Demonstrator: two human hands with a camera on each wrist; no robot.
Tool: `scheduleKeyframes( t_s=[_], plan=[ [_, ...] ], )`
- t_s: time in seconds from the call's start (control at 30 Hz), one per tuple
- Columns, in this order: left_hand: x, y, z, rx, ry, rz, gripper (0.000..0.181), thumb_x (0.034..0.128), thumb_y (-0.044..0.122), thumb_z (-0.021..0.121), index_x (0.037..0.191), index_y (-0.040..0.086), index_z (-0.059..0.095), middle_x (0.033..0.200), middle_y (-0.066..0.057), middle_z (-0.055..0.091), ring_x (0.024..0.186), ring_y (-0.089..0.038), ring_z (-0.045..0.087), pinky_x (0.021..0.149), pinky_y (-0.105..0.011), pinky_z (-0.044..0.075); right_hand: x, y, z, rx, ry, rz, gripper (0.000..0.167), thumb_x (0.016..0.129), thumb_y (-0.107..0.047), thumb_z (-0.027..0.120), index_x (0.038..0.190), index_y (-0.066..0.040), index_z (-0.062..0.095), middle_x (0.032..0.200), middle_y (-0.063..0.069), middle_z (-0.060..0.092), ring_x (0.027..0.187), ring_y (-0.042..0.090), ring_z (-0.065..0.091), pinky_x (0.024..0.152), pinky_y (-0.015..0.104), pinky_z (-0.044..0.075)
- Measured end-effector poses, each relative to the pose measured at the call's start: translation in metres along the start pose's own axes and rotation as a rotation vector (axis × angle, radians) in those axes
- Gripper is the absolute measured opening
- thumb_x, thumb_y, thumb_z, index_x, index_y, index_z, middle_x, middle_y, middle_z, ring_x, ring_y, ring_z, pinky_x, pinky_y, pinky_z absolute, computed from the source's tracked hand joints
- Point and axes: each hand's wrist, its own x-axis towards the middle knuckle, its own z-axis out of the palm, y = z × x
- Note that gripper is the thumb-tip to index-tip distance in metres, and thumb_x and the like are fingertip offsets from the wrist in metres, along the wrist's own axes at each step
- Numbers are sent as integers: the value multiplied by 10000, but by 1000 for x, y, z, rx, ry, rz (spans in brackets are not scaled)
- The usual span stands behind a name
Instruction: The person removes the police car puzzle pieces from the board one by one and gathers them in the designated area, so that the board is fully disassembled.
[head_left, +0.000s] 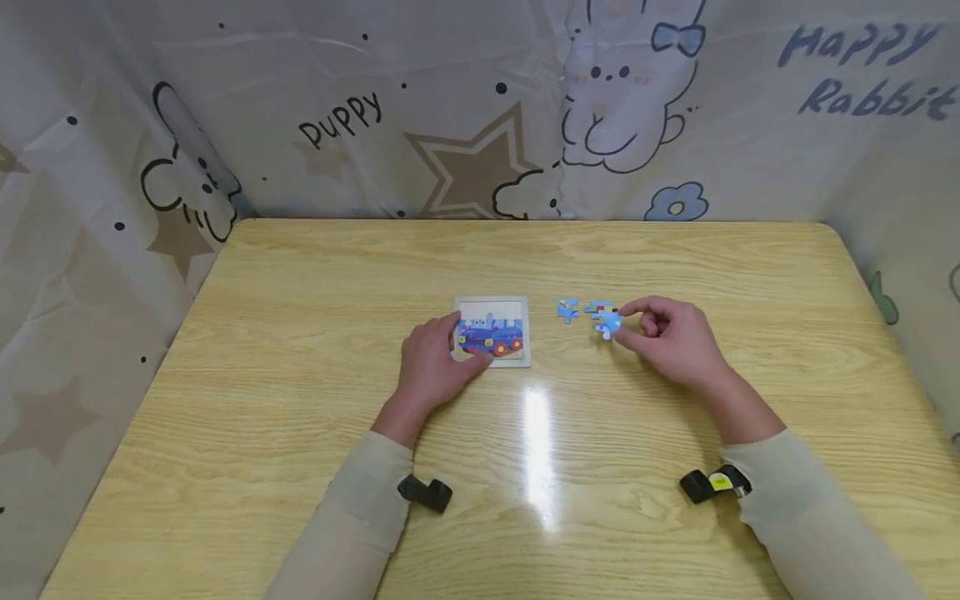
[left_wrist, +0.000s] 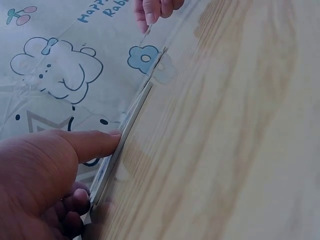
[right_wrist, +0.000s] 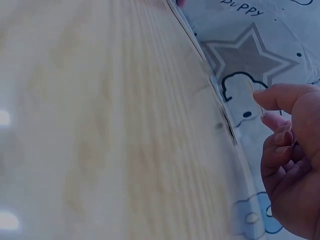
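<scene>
Left hand [head_left: 432,360] gripped a square-rimmed puzzle tray [head_left: 526,332]; right hand [head_left: 677,339] pinched a knobbed jigsaw piece [head_left: 609,323]; wood-grained worktop [head_left: 300,333] stretched around.

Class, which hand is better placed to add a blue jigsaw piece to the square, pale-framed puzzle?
Likely the right hand: it pinches a blue jigsaw piece, while the left hand holds the pale-framed puzzle.

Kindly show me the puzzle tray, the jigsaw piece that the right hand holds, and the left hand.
Puzzle tray [head_left: 527,332]: head view, right rim.
Held jigsaw piece [head_left: 609,322]: head view, its blue face.
Left hand [head_left: 435,360]: head view, back of hand.
</scene>
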Motion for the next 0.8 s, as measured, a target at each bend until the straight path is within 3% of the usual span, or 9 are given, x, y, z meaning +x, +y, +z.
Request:
scheduleKeyframes(
  t_s=[0.13,0.43,0.8],
  plan=[
    [-1,-1,-1,-15,-3,3,805,842,445,762,1467,23,480,1047,-106,597,978,-295,483,947,-488,331,7,8,-9,-37,18,6,269,872,-254,796,1044,-63,716,704,67,448,576,168,379,561,290,327],
    [1,-5,-4,-40,-46,17,800,855,434,759,1478,23,471,880,-77,479,853,-263,427,767,-398,296,22,31,-24,-81,28,36,277,859,-251,806,1039,-55,726,672,44,436,578,156,384,572,297,315],
    [1,-7,-5,-17,-57,29,798,860,410,764,1488,22,463,888,-81,472,835,-256,418,735,-381,283,28,46,-28,-123,-1,45,275,869,-272,798,1055,-79,736,688,74,455,635,216,408,625,324,304]
  ],
)
